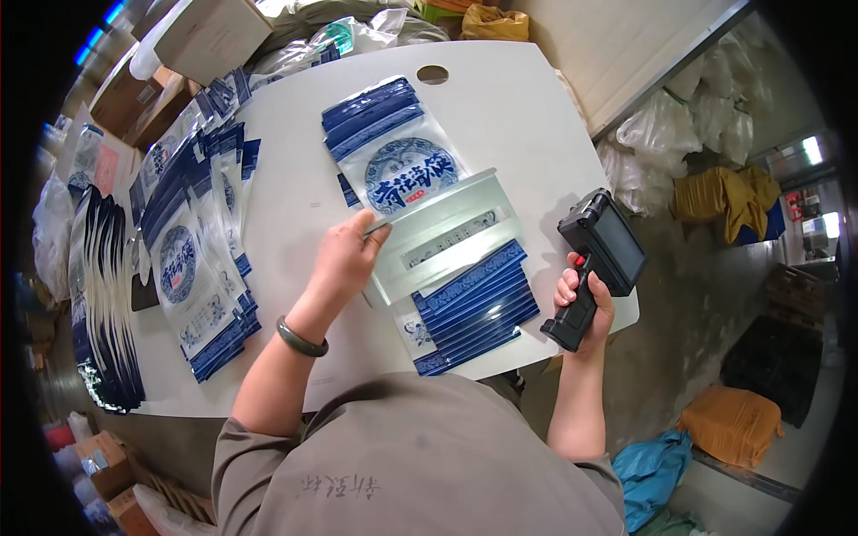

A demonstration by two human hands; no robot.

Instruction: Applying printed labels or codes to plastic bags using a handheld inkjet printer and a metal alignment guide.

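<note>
My right hand (592,308) is wrapped round the pistol grip of a black handheld printer (618,252) with a small screen and a red button, held over the table's right edge. My left hand (349,248) pinches the left edge of a clear plastic template (487,198) with a slot in its middle. Beneath the template lies a fanned stack of blue-and-white plastic bags (483,304), printed with a round blue pattern. Its upper end (371,116) shows beyond the template. Part of the stack is covered by the template, and print shows in the slot.
More fanned bags (183,268) lie on the left of the white table (295,116), beside a tall stack of bag edges (107,295). Cardboard boxes (210,40) crowd the far left. A round hole (433,75) pierces the tabletop. Filled sacks (728,415) stand on the floor at right.
</note>
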